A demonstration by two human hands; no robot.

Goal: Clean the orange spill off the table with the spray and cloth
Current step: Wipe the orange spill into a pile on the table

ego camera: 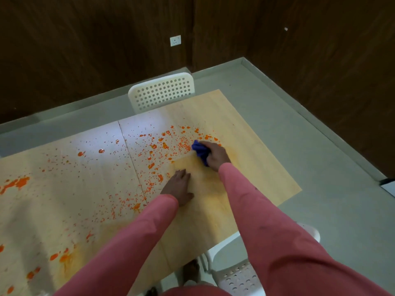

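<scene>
Right hand (pixel 215 155) grips a crumpled blue cloth (pixel 199 151) on the pale wooden table (pixel 245 167); left hand (pixel 178 185) rests flat beside orange spatter (pixel 154 159); dark wood-panelled walls (pixel 85 50) behind.

The light wooden rectangular table (pixel 245 129) carries the scattered orange spill (pixel 158 146) across its left and centre. The crumpled blue cloth (pixel 199 151) lies at the spill's right edge. The perforated white plastic chair (pixel 162 90) stands behind the table; another perforated white chair (pixel 237 276) stands before it.
</scene>
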